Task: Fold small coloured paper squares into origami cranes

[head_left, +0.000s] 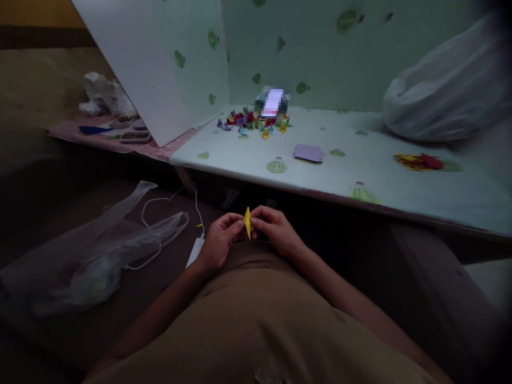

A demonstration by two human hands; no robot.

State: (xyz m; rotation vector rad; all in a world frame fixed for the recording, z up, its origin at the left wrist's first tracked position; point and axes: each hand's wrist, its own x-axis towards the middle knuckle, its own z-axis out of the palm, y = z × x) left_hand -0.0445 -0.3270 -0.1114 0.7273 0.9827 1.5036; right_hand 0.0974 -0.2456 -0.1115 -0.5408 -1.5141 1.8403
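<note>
A small folded piece of yellow paper (247, 221) stands upright between my two hands, close to my body and below the table's front edge. My left hand (219, 238) pinches its left side with closed fingers. My right hand (275, 228) pinches its right side, fingers closed too. On the low table (304, 176) farther back lies a heap of several small coloured origami figures (254, 121), a stack of lilac paper squares (308, 153), and a few yellow and red paper pieces (418, 161).
A white plastic bag (444, 85) rests at the table's far right. A clear plastic bag (96, 256) and a white cable with a charger (195, 250) lie on the floor at left. A white board (152, 64) leans at the table's left end, with small items behind it.
</note>
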